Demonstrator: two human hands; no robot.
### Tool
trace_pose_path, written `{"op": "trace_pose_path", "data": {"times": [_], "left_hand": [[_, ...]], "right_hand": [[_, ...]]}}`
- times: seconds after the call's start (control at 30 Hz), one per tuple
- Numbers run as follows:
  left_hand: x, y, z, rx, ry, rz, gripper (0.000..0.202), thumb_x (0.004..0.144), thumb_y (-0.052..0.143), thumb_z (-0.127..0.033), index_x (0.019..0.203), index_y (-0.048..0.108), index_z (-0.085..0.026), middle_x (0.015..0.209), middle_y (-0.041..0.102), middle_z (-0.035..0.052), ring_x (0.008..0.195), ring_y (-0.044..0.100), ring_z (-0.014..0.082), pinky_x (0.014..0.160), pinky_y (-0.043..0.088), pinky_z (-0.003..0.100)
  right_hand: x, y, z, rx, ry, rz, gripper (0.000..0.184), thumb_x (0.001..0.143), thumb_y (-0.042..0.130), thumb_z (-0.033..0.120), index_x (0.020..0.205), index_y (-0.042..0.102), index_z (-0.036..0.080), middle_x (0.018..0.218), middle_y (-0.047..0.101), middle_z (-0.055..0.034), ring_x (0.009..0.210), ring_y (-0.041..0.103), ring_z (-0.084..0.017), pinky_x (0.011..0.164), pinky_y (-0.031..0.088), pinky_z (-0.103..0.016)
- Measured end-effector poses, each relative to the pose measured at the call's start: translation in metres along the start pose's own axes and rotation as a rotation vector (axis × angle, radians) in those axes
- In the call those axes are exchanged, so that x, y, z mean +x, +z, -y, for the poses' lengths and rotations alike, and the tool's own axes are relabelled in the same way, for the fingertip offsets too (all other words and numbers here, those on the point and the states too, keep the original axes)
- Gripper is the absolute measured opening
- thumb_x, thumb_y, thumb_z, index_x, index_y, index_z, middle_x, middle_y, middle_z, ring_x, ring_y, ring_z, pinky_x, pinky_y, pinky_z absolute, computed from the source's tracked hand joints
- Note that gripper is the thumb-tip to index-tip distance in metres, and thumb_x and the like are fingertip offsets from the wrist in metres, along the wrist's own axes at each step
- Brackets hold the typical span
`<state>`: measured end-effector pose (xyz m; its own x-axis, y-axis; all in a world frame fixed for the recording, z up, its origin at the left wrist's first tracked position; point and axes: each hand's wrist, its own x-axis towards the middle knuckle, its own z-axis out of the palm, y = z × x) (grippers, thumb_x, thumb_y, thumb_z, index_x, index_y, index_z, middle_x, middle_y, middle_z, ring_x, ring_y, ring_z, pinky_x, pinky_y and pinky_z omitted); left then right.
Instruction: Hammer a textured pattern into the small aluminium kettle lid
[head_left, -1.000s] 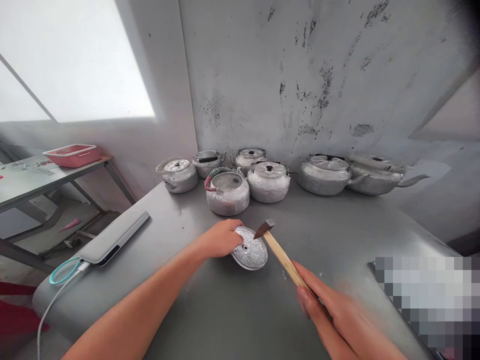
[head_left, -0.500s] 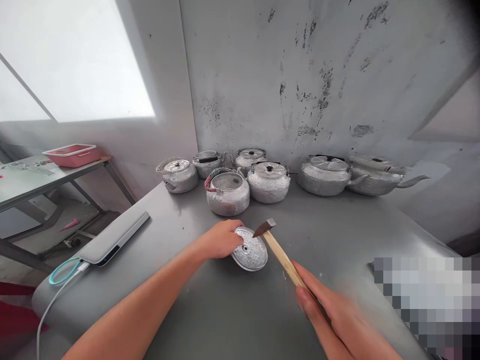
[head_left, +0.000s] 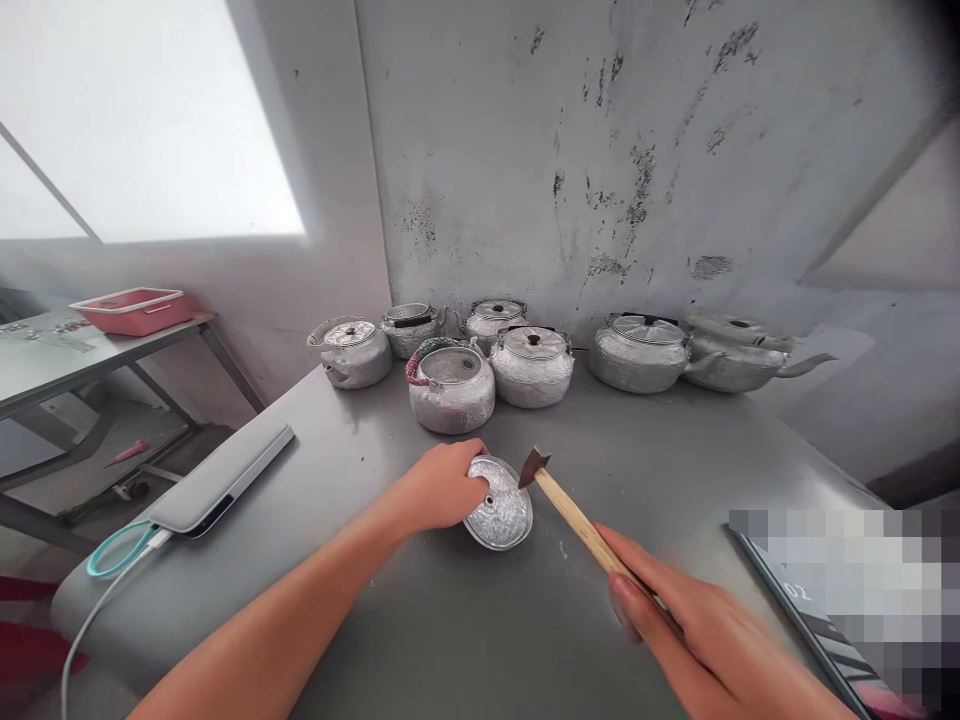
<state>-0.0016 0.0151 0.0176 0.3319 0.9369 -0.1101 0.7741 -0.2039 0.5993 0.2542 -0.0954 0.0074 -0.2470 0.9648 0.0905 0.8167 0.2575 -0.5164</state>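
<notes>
My left hand (head_left: 450, 485) grips a round, dented kettle lid (head_left: 501, 512) by its edge, thumb on the face near the small central hole. The lid is tilted just above or on the grey table (head_left: 465, 625); I cannot tell whether it touches. In my right hand (head_left: 675, 600) is a hammer (head_left: 574, 518) with a wooden handle, its dark metal head beside the lid's upper right rim. Behind the lid stands a lidless aluminium kettle (head_left: 452, 405) with a red and green wrapped handle.
Several more aluminium kettles (head_left: 532, 375) line the wall side of the table. A grey power bank (head_left: 225, 480) with a cable lies on the left. At the right edge is a partly blurred flat device (head_left: 787, 600). A pink basket (head_left: 139, 315) sits on another table.
The hammer head has shifted slightly right and down relative to the lid, and my right hand has moved slightly right. The lid is turned a little. The whole view has shifted slightly.
</notes>
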Motion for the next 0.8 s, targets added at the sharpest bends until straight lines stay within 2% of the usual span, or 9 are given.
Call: {"op": "trace_pose_path", "data": {"times": [0.07,0.2,0.33,0.43,0.53,0.63,0.8], "left_hand": [[-0.001,0.001,-0.001,0.035,0.011,-0.017,0.033,0.079,0.049,-0.016,0.107,0.065,-0.023,0.106,0.072,0.0059,0.096,0.065,0.0252,0.074,0.043,0.028],[-0.001,0.004,0.001,0.047,-0.001,-0.023,0.033,0.079,0.048,-0.015,0.106,0.065,-0.024,0.105,0.073,0.0052,0.094,0.065,0.0251,0.071,0.042,0.028],[-0.001,0.006,0.001,0.011,0.000,-0.030,0.031,0.079,0.048,-0.017,0.104,0.065,-0.023,0.102,0.073,0.0045,0.089,0.065,0.0231,0.066,0.040,0.027],[-0.001,0.006,-0.001,-0.022,0.002,-0.001,0.024,0.078,0.055,-0.025,0.100,0.064,-0.022,0.097,0.072,0.0041,0.085,0.065,0.0221,0.061,0.040,0.026],[-0.001,0.007,-0.001,-0.034,-0.003,0.018,0.032,0.072,0.065,-0.033,0.101,0.062,-0.021,0.096,0.071,0.0040,0.082,0.065,0.0217,0.060,0.041,0.025],[0.000,0.008,0.000,-0.092,-0.052,0.045,0.036,0.070,0.066,-0.033,0.102,0.059,-0.020,0.096,0.071,0.0040,0.080,0.066,0.0209,0.057,0.043,0.023],[0.002,0.009,0.000,-0.302,-0.162,0.177,0.044,0.068,0.065,-0.026,0.111,0.055,-0.020,0.095,0.069,0.0039,0.062,0.065,0.0169,0.046,0.048,0.023]], "right_hand": [[0.001,0.004,-0.002,0.023,-0.011,-0.022,0.045,0.100,0.038,0.043,0.138,0.056,0.027,0.084,0.075,-0.0007,0.077,0.072,-0.019,0.068,0.057,-0.024],[0.003,0.013,0.000,0.099,-0.059,-0.003,0.039,0.097,0.044,0.035,0.132,0.059,0.028,0.085,0.077,-0.0003,0.074,0.073,-0.020,0.060,0.056,-0.024],[0.002,0.017,0.003,0.114,-0.040,-0.047,0.038,0.095,0.046,0.036,0.127,0.063,0.029,0.076,0.076,0.0003,0.070,0.073,-0.022,0.055,0.056,-0.026],[0.000,0.018,0.004,0.117,-0.025,-0.074,0.039,0.095,0.044,0.037,0.128,0.064,0.030,0.072,0.075,0.0009,0.068,0.073,-0.023,0.055,0.057,-0.027],[0.000,0.018,0.004,0.116,-0.017,-0.083,0.039,0.096,0.044,0.037,0.130,0.063,0.031,0.072,0.075,0.0010,0.071,0.074,-0.023,0.056,0.057,-0.027],[-0.002,0.017,0.003,0.117,-0.025,-0.078,0.040,0.097,0.043,0.035,0.134,0.059,0.030,0.084,0.078,0.0000,0.082,0.075,-0.023,0.058,0.057,-0.026],[-0.006,0.022,-0.001,0.096,-0.044,-0.050,0.041,0.100,0.041,0.032,0.138,0.054,0.027,0.124,0.073,-0.0031,0.109,0.071,-0.024,0.070,0.059,-0.025]]}}
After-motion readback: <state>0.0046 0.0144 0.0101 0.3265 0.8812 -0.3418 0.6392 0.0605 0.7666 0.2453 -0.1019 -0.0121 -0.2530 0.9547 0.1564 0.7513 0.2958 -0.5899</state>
